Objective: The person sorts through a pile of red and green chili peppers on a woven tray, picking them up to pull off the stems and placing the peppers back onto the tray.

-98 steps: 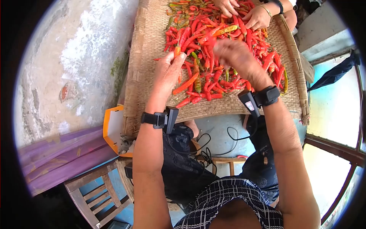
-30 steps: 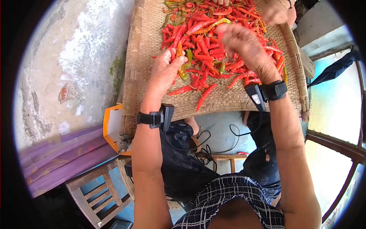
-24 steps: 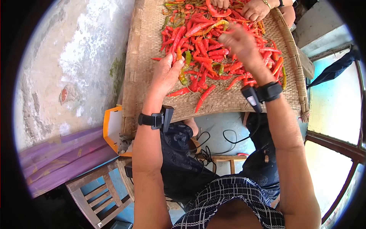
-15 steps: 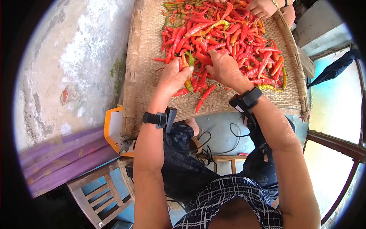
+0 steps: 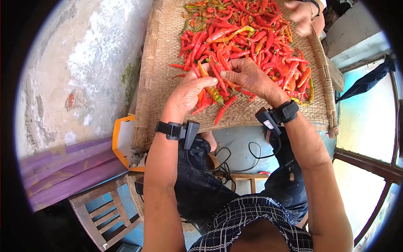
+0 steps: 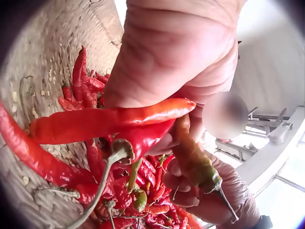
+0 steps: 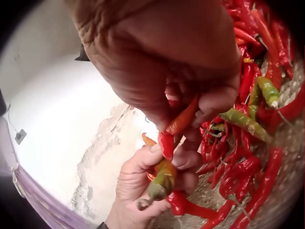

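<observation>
In the head view my left hand [image 5: 184,94] holds several chili peppers near the front of the heap. Among them is an orange-and-green chili [image 5: 215,94], its stem end pointing toward me. Close beside it, my right hand [image 5: 252,79] pinches a red chili [image 5: 218,79] between thumb and fingers. In the left wrist view a long orange-red chili [image 6: 112,120] lies across the left hand, above a red one with a curved stem. The right wrist view has both hands nearly meeting around the chilies, the right fingers partly hiding the one they pinch.
A heap of mostly red chilies [image 5: 268,46] covers much of the woven tray [image 5: 161,50]. Another person's hand [image 5: 300,16] is at the far right. Nearby are a rough wall [image 5: 96,54], an orange-edged box [image 5: 124,143], a wooden chair [image 5: 109,214] and dangling cables.
My right hand has come down from over the heap to beside the left, and now pinches a red chili. The left keeps its chilies. The other person's hand has shifted off the heap.
</observation>
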Available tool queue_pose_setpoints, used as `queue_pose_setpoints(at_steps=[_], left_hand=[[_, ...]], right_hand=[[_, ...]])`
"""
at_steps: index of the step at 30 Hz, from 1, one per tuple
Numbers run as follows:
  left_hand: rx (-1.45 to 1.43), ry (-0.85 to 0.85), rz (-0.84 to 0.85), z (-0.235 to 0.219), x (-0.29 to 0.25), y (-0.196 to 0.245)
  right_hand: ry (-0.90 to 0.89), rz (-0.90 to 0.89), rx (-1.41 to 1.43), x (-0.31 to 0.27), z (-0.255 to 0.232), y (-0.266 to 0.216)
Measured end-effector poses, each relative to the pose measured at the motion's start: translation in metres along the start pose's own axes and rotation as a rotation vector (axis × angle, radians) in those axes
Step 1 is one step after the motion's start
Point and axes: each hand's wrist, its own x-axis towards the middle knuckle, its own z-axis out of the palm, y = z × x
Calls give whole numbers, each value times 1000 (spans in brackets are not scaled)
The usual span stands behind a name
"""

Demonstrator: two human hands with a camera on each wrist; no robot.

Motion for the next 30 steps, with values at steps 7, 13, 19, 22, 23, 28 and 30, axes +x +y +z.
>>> queue_pose_setpoints(at_steps=[7,13,19,22,23,28,30], left_hand=[[101,77,-22,8,-2,0],[244,153,-37,-2,1,-2],[211,176,-16,0,2,-3],[274,207,-10,1,3,-3],[326,190,-15,1,2,-2],[429,146,-40,7,0,2],[401,141,-60,11,-1,2]], right_hand=[[8,-72,-410,-14,5,-9],[45,-158,-689,-9,-31,-20],[509,-173,312,4,-51,-19],[436,79,-220,-4,-43,-15],[440,81,-220,-1,-40,-4],[232,-431,-865,2,-12,26],[202,-315,-918,0,-4,18]])
